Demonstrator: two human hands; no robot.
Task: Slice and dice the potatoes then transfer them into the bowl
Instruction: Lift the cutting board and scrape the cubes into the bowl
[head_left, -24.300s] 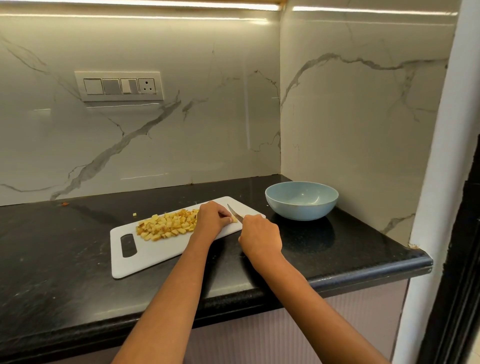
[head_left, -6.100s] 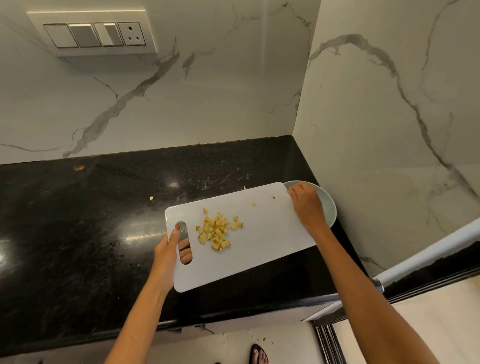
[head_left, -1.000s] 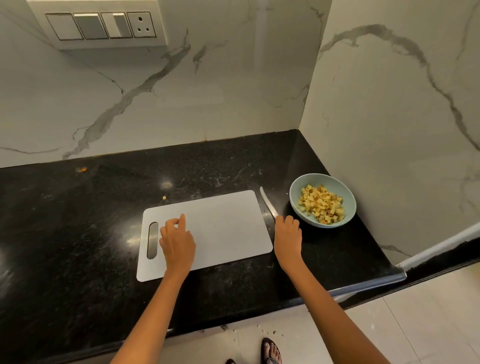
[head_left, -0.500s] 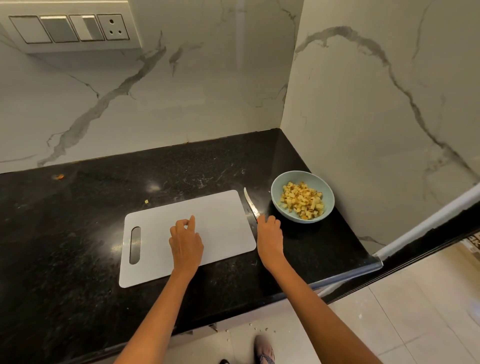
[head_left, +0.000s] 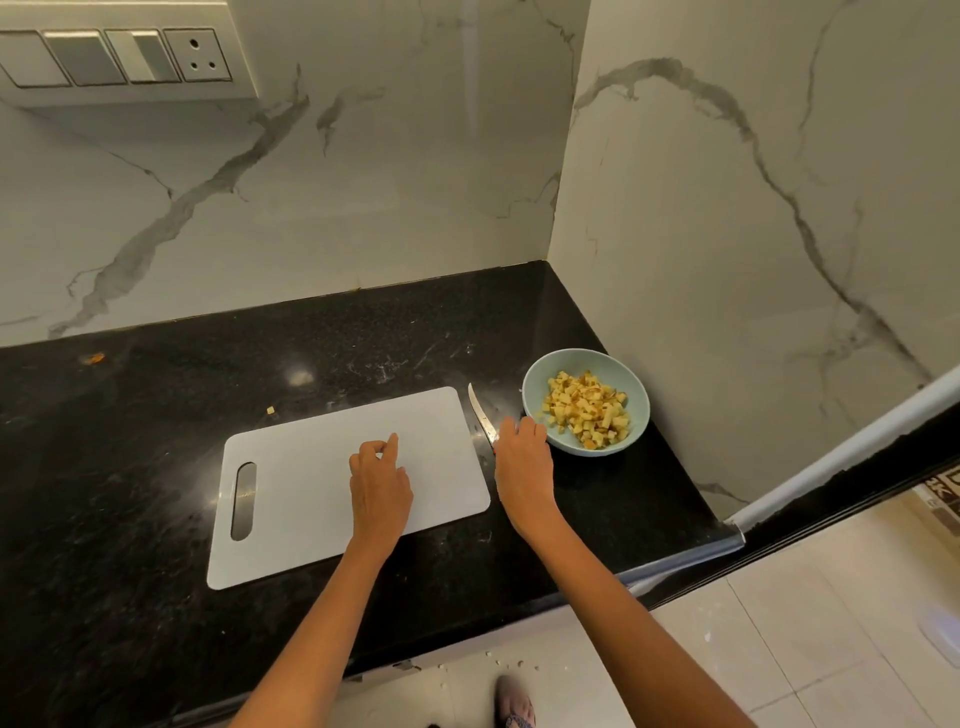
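The light blue bowl (head_left: 535, 382) stands on the black counter at the right and holds a heap of diced potato (head_left: 587, 410). Left of it the white cutting board (head_left: 311, 467) lies flat and bare. In the gap between board and bowl lies a knife (head_left: 480, 415), blade pointing away from me. My right hand (head_left: 522, 467) rests flat over its handle, which is hidden, fingertips near the bowl's rim. My left hand (head_left: 382, 483) rests on the board's right half with loosely bent fingers, holding nothing.
One stray potato bit (head_left: 270, 410) lies on the counter behind the board, an orange scrap (head_left: 96, 357) at the back left. A marble side wall (head_left: 727, 260) rises just right of the bowl. The counter's front edge (head_left: 675, 564) drops to a tiled floor.
Six seconds ago both hands held the board tilted over the bowl with dice on it; now it lies flat and bare, the dice in the bowl. Over the last second both hands hardly moved.
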